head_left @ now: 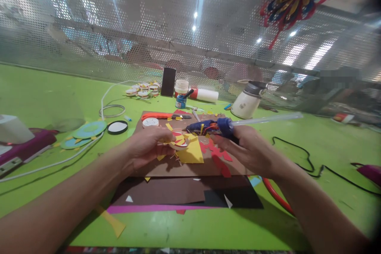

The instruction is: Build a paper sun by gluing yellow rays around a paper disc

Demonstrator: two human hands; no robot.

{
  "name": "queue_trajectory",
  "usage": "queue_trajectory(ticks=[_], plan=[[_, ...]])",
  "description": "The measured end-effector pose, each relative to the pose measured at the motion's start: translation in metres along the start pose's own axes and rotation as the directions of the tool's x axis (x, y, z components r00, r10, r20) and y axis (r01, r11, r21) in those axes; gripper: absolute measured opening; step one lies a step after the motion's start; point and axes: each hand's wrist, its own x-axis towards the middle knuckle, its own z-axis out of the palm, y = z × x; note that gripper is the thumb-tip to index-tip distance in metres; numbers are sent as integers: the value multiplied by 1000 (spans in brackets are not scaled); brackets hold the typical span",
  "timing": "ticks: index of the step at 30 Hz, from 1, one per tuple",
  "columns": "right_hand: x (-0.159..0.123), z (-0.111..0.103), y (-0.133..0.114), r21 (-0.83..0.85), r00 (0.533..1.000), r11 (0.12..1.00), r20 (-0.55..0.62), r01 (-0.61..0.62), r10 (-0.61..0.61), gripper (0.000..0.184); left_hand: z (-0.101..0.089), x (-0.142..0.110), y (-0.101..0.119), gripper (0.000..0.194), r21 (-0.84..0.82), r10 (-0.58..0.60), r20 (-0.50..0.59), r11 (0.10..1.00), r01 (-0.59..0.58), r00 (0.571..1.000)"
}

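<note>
My left hand (pixel 149 147) is closed on a small round craft piece (pixel 179 141) with red, white and yellow paper bits, held just above a brown board (pixel 166 168). My right hand (pixel 250 149) grips a blue glue gun (pixel 218 126) whose nozzle points left at that piece. A clear glue stick (pixel 268 119) juts out of the gun to the right. A yellow paper sheet (pixel 192 154) and red cut-outs (pixel 218 156) lie on the board under my hands.
Green table (pixel 44 95) with dark and pink paper sheets (pixel 178 196) in front. Blue paper rings (pixel 86 131), a black-rimmed disc (pixel 117 127), white cable, tape rolls (pixel 143 90), a phone (pixel 168 81), paint jars (pixel 181 94), a white kettle-like jug (pixel 247 101), black cord (pixel 309 162). Mesh wall behind.
</note>
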Motion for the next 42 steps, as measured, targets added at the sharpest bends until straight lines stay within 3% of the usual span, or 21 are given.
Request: queue_trajectory(ticks=[7,14,42], plan=[[2,4,-1,-31,1000,1000,4,-5,5,29,-1,2,-1,18,5,-21,-22,1000,21,1000],[0,5,0,-71,997,995,33,-65,68,27,-4,5,-5,15,10,-42,24,999,42,999],[-4,10,-2,-144,996,987,52,-71,79,32,-3,6,-7,20,-21,-54,-8,998,54,998]])
